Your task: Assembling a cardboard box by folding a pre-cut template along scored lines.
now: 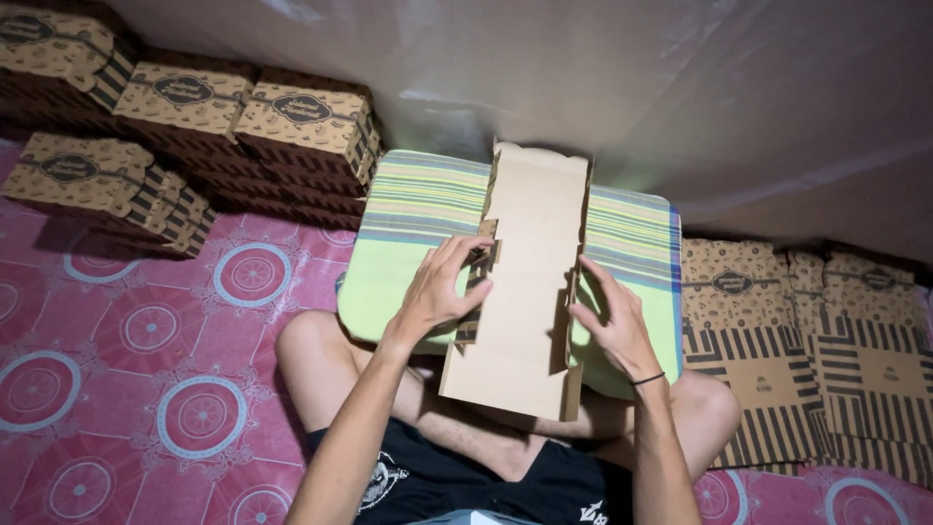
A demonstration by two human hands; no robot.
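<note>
A person is sitting cross-legged on a pink patterned mat point(146, 331), seen from above, and is working on a flat cardboard box blank point(530, 282) that is lying plain side up between both hands. The blank is resting on a green striped cushion point(408, 224), which is lying across the person's knees and reaching out beyond the fingertips.

The left hand point(439, 292) is pressing on the blank's left edge, fingers curled over a small notched side flap and gripping it. The right hand point(612, 326) is lying against the blank's right edge, fingers spread and loosely bent, touching the folded-up side flap; I cannot tell whether it is gripping or only steadying. A thin dark band is sitting on the right wrist.

Far beyond the left hand, stacks of folded brown boxes point(194, 126) with printed lids are standing against the wall. Just outside the right hand, a pile of flat printed blanks point(807, 350) with dark stripes is lying on the floor.
</note>
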